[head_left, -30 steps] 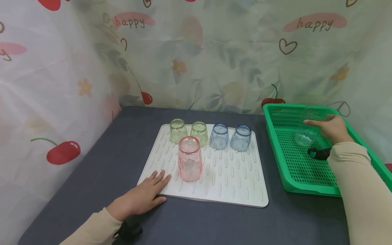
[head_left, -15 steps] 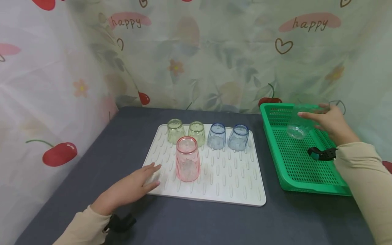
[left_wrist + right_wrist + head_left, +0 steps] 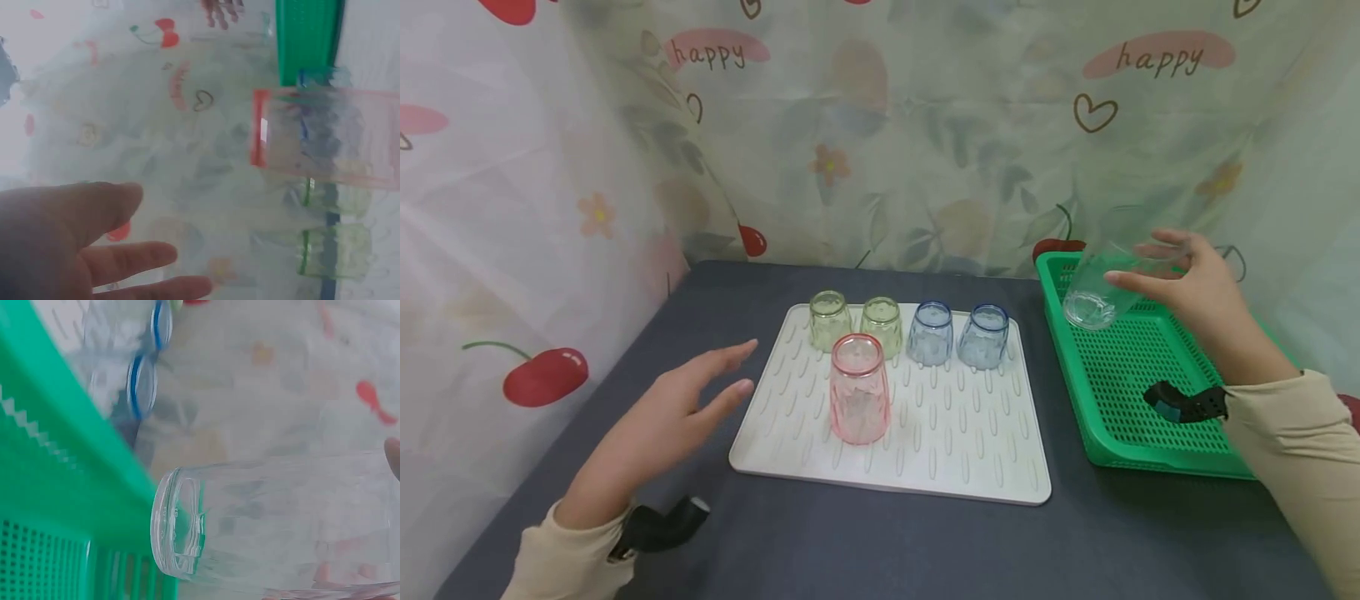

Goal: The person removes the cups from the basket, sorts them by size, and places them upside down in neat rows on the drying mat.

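My right hand [image 3: 1198, 292] grips a tall clear glass [image 3: 1097, 283] by its side, tilted, over the left rim of the green basket [image 3: 1093, 442]. In the right wrist view the thick base of the clear glass [image 3: 178, 525] shows near the basket wall. My left hand [image 3: 673, 417] hovers left of the white drying mat [image 3: 917, 467], fingers extended and holding nothing. A tall pink glass [image 3: 859, 400] stands on the mat. Behind it stand two green glasses [image 3: 830, 321] and two blue glasses [image 3: 983, 337] in a row.
The green basket, with slotted sides, stands right of the mat on the dark table [image 3: 880, 542]. A printed curtain [image 3: 895, 150] hangs behind and along both sides. Each wrist wears a black strap with a camera [image 3: 662, 525].
My right hand has raised the clear glass out of the basket and moved it left, tilting it. My left hand has lifted off the mat and drawn back to the left.
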Demonstrator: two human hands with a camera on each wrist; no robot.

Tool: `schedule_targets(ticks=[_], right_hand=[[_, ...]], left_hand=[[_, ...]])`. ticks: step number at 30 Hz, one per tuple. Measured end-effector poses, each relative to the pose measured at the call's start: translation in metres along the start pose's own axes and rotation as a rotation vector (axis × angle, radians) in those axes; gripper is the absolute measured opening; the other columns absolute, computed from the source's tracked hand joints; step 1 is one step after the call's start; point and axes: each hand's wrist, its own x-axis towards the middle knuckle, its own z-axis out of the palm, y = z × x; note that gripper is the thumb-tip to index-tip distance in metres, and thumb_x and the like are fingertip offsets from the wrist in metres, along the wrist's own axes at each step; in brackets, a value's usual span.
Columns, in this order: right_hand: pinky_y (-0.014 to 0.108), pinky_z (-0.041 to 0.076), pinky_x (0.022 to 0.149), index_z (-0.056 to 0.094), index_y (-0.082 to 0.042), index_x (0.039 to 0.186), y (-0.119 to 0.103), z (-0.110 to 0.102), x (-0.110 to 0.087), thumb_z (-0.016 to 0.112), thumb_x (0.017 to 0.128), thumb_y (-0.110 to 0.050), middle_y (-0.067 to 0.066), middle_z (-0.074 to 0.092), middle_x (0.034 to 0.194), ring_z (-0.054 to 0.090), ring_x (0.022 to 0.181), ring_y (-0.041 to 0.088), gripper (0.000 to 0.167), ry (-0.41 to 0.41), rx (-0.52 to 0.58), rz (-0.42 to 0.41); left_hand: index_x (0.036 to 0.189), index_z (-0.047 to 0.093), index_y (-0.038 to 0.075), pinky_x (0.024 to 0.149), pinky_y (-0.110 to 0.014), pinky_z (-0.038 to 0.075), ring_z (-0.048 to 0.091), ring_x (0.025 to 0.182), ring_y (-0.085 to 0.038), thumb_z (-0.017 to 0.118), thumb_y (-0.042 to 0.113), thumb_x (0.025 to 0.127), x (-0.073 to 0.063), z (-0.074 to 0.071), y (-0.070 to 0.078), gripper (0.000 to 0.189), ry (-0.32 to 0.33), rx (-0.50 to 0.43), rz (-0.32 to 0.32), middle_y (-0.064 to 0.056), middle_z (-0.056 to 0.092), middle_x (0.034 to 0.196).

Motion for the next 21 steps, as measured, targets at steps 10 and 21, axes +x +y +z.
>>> schedule_targets(ticks=[10, 21], right_hand=[[0.008, 0.045, 0.078, 0.027, -0.024, 0.151, -0.021, 0.034, -0.036, 0.075, 0.086, -0.026, -0.002, 0.052, 0.14, 0.054, 0.102, -0.014, 0.08, 0.011, 0.095, -0.184], [0.014, 0.048, 0.08, 0.034, -0.025, 0.147, -0.046, 0.075, -0.069, 0.081, 0.08, -0.015, 0.002, 0.058, 0.134, 0.059, 0.112, 0.003, 0.083, -0.035, 0.102, -0.377]], left_hand=[[0.146, 0.044, 0.02, 0.099, -0.029, 0.048, 0.057, 0.123, -0.022, 0.061, 0.011, 0.095, 0.001, 0.014, 0.03, 0.054, 0.323, -0.136, 0.229, -0.002, 0.054, 0.139], [0.142, 0.046, 0.005, 0.103, -0.028, 0.045, 0.053, 0.128, -0.017, 0.059, -0.006, 0.09, 0.011, 0.039, 0.064, 0.054, 0.351, -0.357, 0.452, -0.008, 0.052, 0.142]])
